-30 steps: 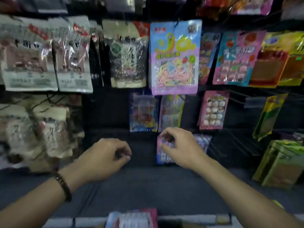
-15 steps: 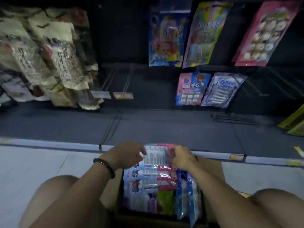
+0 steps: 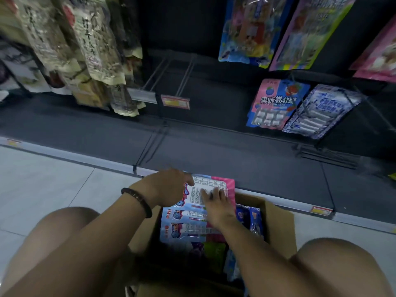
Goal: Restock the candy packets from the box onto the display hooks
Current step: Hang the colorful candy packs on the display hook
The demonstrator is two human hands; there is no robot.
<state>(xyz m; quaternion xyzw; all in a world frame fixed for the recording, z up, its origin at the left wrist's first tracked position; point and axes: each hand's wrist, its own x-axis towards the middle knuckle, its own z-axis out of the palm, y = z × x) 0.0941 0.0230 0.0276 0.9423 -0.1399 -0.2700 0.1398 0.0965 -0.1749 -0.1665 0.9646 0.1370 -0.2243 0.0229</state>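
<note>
A cardboard box stands on the floor between my knees, filled with several pink-and-blue candy packets. The top candy packet lies back side up, tilted toward the shelf. My left hand grips its upper left edge with curled fingers. My right hand lies flat on its printed face, fingers spread. Two bare display hooks jut out low on the black rack, each with a price tag at its tip. A matching pink-and-blue packet hangs to their right.
A blue-and-white packet hangs beside the pink one. Beige snack bags hang at the left, colourful packets at the top right. The dark base shelf runs in front of the box, pale floor tiles to the left.
My view dropped from the upper rack to the box. Both hands came down from the hooks into the box, and the right hand slid from the packet's top edge onto its face.
</note>
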